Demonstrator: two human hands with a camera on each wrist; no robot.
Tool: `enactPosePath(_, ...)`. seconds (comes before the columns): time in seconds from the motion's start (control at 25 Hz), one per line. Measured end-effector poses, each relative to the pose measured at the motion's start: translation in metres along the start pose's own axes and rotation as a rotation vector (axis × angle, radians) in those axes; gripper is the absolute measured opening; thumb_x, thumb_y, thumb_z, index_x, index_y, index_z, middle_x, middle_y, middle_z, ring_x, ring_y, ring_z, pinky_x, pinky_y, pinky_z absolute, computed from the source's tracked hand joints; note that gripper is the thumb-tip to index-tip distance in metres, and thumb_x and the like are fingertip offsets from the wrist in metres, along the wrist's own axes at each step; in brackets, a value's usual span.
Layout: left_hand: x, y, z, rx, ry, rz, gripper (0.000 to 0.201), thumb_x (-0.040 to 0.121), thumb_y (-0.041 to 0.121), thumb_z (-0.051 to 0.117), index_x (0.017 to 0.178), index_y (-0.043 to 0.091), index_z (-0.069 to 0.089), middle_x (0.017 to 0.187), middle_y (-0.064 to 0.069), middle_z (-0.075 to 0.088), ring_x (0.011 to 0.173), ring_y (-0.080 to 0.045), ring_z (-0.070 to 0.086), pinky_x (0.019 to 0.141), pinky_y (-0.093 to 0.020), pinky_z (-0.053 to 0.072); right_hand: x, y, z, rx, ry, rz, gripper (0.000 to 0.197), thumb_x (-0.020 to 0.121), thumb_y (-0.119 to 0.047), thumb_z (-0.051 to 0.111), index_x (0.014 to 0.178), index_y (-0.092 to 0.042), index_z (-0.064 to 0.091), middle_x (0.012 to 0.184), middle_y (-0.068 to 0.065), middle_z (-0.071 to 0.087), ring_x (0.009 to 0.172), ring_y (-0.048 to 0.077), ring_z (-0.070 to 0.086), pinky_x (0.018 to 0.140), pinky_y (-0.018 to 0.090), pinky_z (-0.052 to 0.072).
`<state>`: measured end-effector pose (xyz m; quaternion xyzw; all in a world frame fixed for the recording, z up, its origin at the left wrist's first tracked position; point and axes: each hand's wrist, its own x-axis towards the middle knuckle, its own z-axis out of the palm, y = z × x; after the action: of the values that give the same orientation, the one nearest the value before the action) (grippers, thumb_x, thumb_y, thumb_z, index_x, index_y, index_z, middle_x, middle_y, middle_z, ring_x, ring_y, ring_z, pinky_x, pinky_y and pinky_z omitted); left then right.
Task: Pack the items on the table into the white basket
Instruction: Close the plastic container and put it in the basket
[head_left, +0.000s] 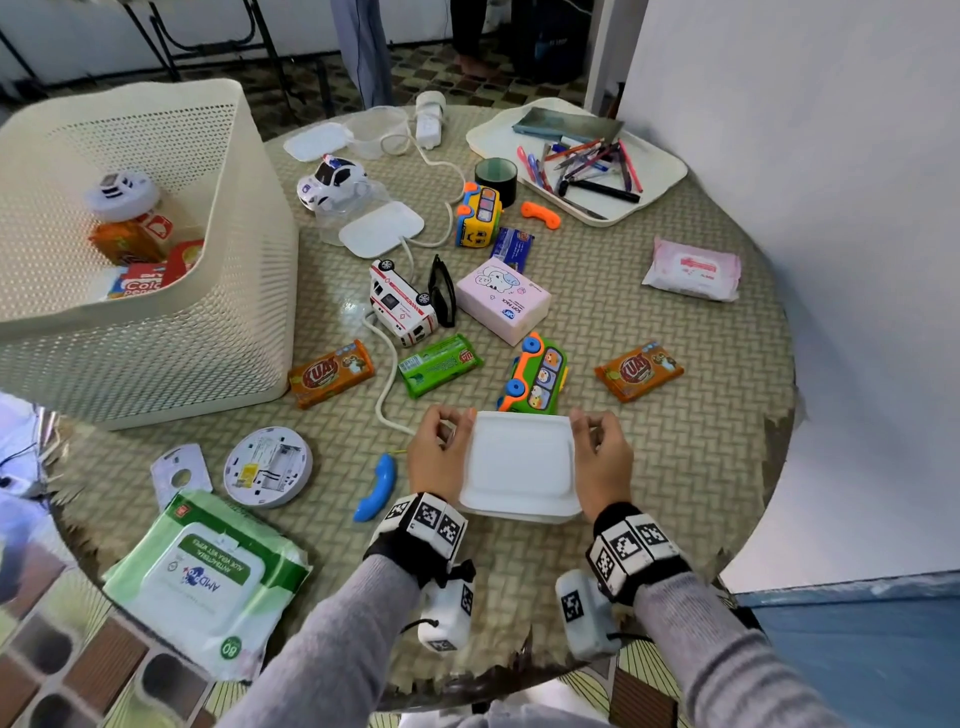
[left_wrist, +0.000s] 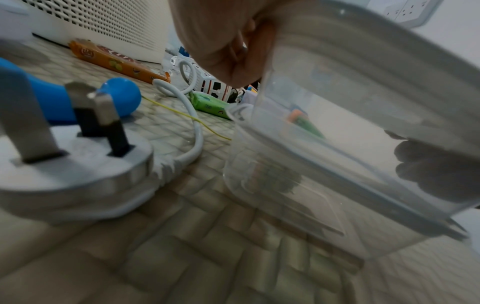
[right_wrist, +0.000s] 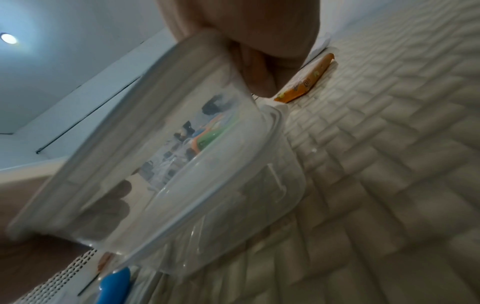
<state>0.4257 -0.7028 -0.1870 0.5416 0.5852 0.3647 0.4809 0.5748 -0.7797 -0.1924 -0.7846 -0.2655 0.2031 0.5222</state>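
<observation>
A clear plastic container with a white lid (head_left: 519, 462) is at the table's near edge, held between both hands. My left hand (head_left: 439, 452) grips its left side, and my right hand (head_left: 600, 452) grips its right side, fingers curled over the far corners. In the left wrist view the container (left_wrist: 337, 144) looks empty and tilted, and the other hand's fingers show through its wall. The right wrist view shows the container (right_wrist: 194, 174) the same way. The white mesh basket (head_left: 249, 208) stands at the far left with several items inside.
Just beyond the container lies a green toy bus (head_left: 535, 374), with orange snack packs (head_left: 330, 371) (head_left: 639, 370) and a green pack (head_left: 439, 364) nearby. A white plug (left_wrist: 78, 164) with its cord and a blue toy handset (head_left: 376, 486) lie to the left. A pen tray (head_left: 576, 161) is far right.
</observation>
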Motion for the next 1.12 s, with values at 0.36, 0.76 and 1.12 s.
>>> enactPosePath(0.36, -0.001, -0.001, 0.0, -0.056, -0.022, -0.032, 0.02, 0.089, 0.034, 0.062, 0.072, 0.026, 0.054, 0.062, 0.004, 0.041, 0.06, -0.014, 0.038, 0.059, -0.03, 0.034, 0.008, 0.006, -0.001, -0.162, -0.157, -0.073, 0.026, 0.095, -0.033, 0.053, 0.103, -0.01, 0.063, 0.103, 0.007, 0.058, 0.093, 0.02, 0.055, 0.077, 0.033, 0.043)
enactPosePath(0.76, -0.036, 0.018, -0.008, -0.384, -0.231, -0.147, 0.051, 0.084, 0.029, 0.069, 0.126, 0.03, 0.039, 0.11, -0.006, 0.059, 0.102, -0.019, 0.063, 0.077, -0.04, 0.058, -0.005, -0.012, -0.005, 0.079, -0.001, 0.028, 0.008, 0.093, -0.014, 0.058, 0.093, -0.01, 0.051, 0.096, 0.011, 0.058, 0.091, 0.027, 0.055, 0.075, 0.03, 0.04)
enactPosePath(1.12, -0.03, 0.036, -0.004, -0.413, -0.436, -0.12, 0.045, 0.085, 0.019, 0.067, 0.127, 0.025, 0.05, 0.102, -0.021, 0.067, 0.09, -0.032, 0.065, 0.079, -0.042, 0.053, -0.02, -0.03, -0.03, 0.38, -0.193, 0.095, 0.027, 0.09, -0.019, 0.064, 0.114, -0.024, 0.054, 0.097, -0.002, 0.065, 0.089, 0.013, 0.062, 0.078, 0.029, 0.052)
